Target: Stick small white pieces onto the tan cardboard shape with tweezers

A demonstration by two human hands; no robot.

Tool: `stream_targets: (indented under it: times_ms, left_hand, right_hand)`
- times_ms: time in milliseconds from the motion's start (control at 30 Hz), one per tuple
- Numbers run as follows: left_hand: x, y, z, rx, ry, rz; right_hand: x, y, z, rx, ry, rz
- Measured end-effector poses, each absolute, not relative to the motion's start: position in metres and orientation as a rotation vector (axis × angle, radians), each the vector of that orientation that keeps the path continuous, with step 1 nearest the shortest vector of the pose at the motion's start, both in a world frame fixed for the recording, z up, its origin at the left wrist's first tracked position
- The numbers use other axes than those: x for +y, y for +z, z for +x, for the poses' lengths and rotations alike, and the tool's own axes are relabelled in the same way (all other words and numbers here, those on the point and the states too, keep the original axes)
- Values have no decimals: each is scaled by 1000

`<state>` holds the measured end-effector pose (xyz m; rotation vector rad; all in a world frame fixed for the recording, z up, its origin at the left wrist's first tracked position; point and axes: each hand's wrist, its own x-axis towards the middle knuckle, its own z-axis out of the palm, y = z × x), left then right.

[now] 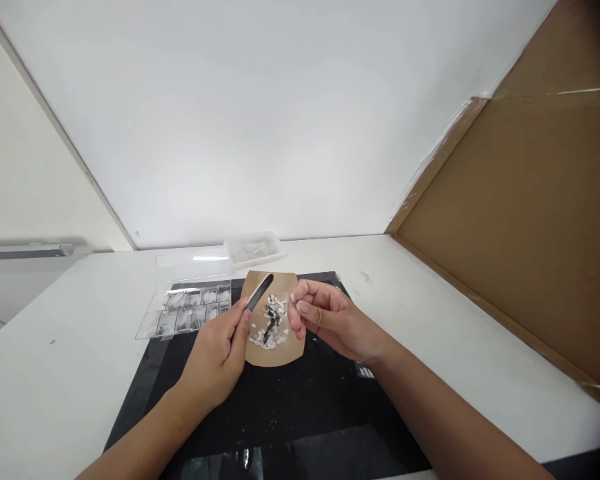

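My left hand (219,353) is closed round a dark nail file (260,292) with a pale edge, its free end pointing up and to the right. Facing it, my right hand (327,317) has its thumb and fingers pinched together; what they hold, if anything, is too small to make out. Below both hands lies a brown sheet (273,357) with rounded edges. Scattered on it are small white pieces (267,341) and some thin black strips (272,323).
A clear compartment box (153,303) with its lid raised stands at the left, holding translucent nail tips. Behind it sits a whitish plastic tub (230,257). A black mat (280,413) covers part of the white table (45,347). Cardboard (520,233) rises at the right.
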<state>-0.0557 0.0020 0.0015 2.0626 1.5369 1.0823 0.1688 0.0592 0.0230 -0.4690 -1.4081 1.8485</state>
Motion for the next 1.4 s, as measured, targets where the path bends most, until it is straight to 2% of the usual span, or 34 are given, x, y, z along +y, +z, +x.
stream_targets:
  times_ms: [767, 1133, 1400]
  left_hand:
    - [3, -3, -58, 1555, 1034, 2024]
    - [1, -1, -55, 1475, 1126, 2029]
    - [-5, -2, -54, 1480, 1187, 2151]
  right_hand:
    - [61, 18, 172, -1538, 1857, -353]
    - [48, 32, 177, -1546, 2023, -237]
    - [37, 39, 174, -1453, 2138, 24]
